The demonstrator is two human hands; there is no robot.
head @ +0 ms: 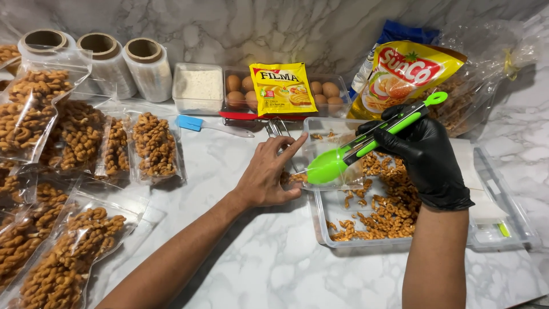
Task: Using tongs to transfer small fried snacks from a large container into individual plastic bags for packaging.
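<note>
From the head camera I am looking down at a white marbled table [269, 257]. I am taking the clear rectangular plastic tray of brown twisted fried snacks [331, 226] as my landmark.

My right hand [426, 157], in a black glove, is hovering over the tray's far half and is wrapping its grip tight around the black-and-green silicone-tipped tongs [366, 146]. The tongs' green tips are pressing together at the tray's left edge, inside the mouth of a small clear plastic pouch [326, 160]; I cannot tell how many pieces they are pinching. My bare left hand [266, 174] is resting just left of the tray, fingers spread and not closed, steadying that pouch with the fingertips.

Judging the progress: the pouch in hand is looking barely started, with only a few pieces showing near its bottom. Well to the left of the tray, several filled clear pouches of the same twisted snacks [86, 171] are lying on the table, so a good share is already bagged. The tray is holding a heap along its right side and near edge, with bare floor showing at its left, so I am reckoning a few more pouches are left.

Beyond the tray, a carton of brown eggs [240, 88] and rolls of clear film [108, 60] are standing against the wall.
</note>
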